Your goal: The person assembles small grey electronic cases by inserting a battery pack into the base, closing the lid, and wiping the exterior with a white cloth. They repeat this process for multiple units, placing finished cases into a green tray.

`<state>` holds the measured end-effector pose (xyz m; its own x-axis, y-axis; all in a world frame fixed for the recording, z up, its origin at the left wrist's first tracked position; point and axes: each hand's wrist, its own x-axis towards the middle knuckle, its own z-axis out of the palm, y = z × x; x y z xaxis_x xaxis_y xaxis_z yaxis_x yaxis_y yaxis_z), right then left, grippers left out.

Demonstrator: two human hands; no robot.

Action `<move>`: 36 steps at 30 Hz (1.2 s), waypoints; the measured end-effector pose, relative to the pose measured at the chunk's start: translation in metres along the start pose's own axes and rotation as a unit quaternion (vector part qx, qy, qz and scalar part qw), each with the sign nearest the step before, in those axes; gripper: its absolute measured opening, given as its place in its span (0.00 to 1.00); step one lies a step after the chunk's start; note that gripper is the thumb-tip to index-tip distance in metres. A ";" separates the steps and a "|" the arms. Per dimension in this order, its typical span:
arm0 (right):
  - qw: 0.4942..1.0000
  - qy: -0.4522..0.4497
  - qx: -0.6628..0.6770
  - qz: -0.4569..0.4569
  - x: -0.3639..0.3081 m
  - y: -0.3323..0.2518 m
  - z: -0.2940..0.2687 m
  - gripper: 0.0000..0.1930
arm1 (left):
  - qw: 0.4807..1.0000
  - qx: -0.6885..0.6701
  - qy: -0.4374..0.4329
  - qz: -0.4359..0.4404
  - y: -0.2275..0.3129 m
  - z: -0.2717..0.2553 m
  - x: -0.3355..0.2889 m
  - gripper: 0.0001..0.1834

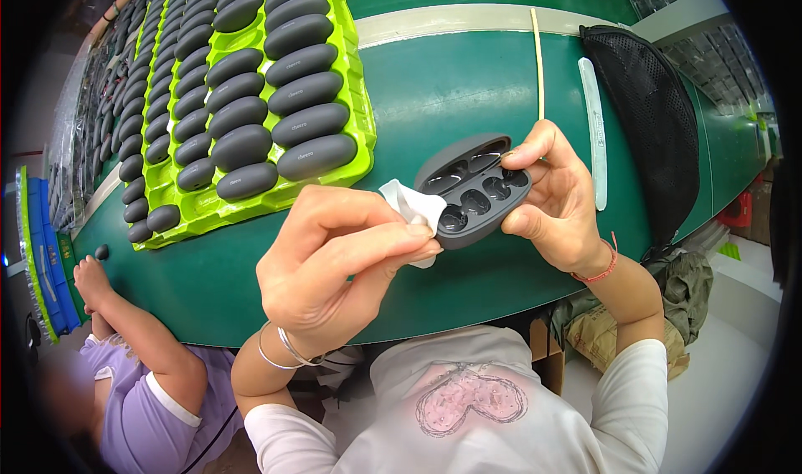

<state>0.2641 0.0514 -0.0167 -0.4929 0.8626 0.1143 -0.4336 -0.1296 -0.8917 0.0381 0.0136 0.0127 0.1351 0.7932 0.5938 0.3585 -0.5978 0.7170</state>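
In front of me an opened dark grey earbud charging case [487,211] is held up over the green table, its lid tilted back and its glossy black wells showing. My right hand [555,198] grips its right end between thumb and fingers. My left hand [334,261] pinches a crumpled white cloth [413,207], pressed against the left end of the case. Whether earbuds lie in the wells I cannot make out. Left of the case stands a bright green tray [363,111] filled with rows of shut dark grey cases [316,157].
Right of my hands lie a thin wooden stick [539,65], a pale flat strip [594,131] and a black mesh pouch [647,115] on the green table [443,73]. At left, another person's hand [90,282] rests near a small dark piece [102,252]. A blue crate [58,265] stands beyond.
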 end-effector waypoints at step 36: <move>0.993 0.006 -0.088 -0.072 -0.006 0.005 0.007 0.22 | 0.994 0.088 -0.002 0.071 0.004 0.001 -0.005 0.21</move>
<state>0.2601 0.0424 -0.0188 -0.4252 0.8723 0.2416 -0.3593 0.0824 -0.9296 0.0396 0.0075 0.0123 0.1987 0.7028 0.6831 0.4921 -0.6743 0.5505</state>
